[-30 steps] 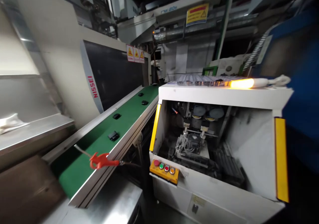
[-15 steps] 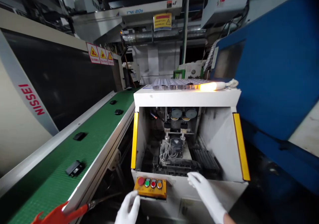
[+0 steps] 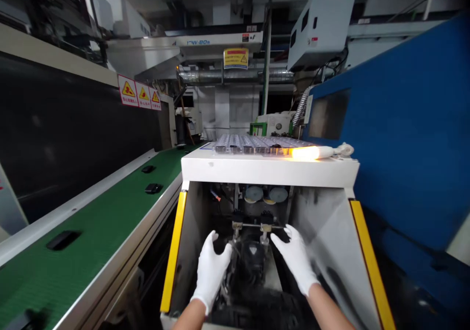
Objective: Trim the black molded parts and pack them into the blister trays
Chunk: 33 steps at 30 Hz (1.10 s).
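Observation:
Both hands wear white gloves and reach into the open front of a white machine housing [image 3: 264,172]. My left hand [image 3: 213,267] has thumb and fingers spread and holds nothing; it is just left of the left fixture post [image 3: 237,229]. My right hand [image 3: 293,256], also open and empty, is close to the right fixture post [image 3: 266,227]. A small black part [image 3: 237,215] sits on the left post, and another black part [image 3: 267,216] on the right one. Two round grey discs [image 3: 254,193] are mounted behind them. Below lies a dark motor-like unit [image 3: 253,261].
A green conveyor belt [image 3: 106,227] with several black parts, one a black part [image 3: 63,240], runs along the left. Clear plastic trays [image 3: 253,144] and a glowing lamp [image 3: 306,153] lie on the housing. Yellow strips [image 3: 174,251] edge the opening; a blue machine [image 3: 404,124] stands right.
Both hands have moved up and forward into the housing, the left one from beside the button box. The camera view has shifted closer, and the button box is out of sight.

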Tool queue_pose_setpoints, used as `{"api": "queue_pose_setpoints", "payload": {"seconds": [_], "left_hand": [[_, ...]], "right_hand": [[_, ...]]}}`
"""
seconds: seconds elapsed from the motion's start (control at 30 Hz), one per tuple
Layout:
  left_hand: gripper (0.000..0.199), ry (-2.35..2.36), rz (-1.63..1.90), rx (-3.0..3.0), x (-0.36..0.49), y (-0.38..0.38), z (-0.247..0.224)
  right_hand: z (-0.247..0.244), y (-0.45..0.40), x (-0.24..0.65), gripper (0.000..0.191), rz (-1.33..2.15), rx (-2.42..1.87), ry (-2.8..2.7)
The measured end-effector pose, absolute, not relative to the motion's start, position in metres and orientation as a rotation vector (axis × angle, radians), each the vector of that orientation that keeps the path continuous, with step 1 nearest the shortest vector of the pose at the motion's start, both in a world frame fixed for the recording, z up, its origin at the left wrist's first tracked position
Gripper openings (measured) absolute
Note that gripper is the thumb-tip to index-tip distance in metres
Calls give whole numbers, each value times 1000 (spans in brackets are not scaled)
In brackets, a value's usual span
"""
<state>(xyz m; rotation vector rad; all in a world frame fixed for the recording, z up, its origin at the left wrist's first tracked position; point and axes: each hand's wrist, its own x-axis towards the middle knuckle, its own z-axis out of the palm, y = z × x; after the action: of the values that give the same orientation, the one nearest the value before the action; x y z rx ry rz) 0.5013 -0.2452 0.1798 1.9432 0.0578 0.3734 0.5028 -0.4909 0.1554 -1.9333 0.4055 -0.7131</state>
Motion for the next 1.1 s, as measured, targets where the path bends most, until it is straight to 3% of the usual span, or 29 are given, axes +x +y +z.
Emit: {"api": "queue_pose_setpoints", "payload": {"seconds": [0.17, 0.27, 0.43, 0.63, 0.73, 0.97, 1.1], "left_hand": [[72, 105, 372, 1860, 573, -315, 175], [72, 146, 371, 1828, 602, -338, 164], [56, 292, 373, 1842, 622, -349, 155], [32, 233, 608, 1946, 641, -355, 154], [19, 191, 643, 1949, 649, -357, 154], [8, 176, 674, 1965, 649, -358, 160], [8, 174, 642, 1933, 649, -359, 162]], "right_hand": [[166, -498, 574, 91, -695, -1977, 398], [162, -492, 597, 88, -581, -1970, 436], [148, -479, 612, 70, -553, -1834, 518], [135, -477, 624, 46, -1015, -2009, 503], [134, -476, 626, 39, -1007, -2016, 542], [136, -478, 629, 24, -1012, -2015, 534], [133, -476, 630, 25, -978, -2002, 588]]}}
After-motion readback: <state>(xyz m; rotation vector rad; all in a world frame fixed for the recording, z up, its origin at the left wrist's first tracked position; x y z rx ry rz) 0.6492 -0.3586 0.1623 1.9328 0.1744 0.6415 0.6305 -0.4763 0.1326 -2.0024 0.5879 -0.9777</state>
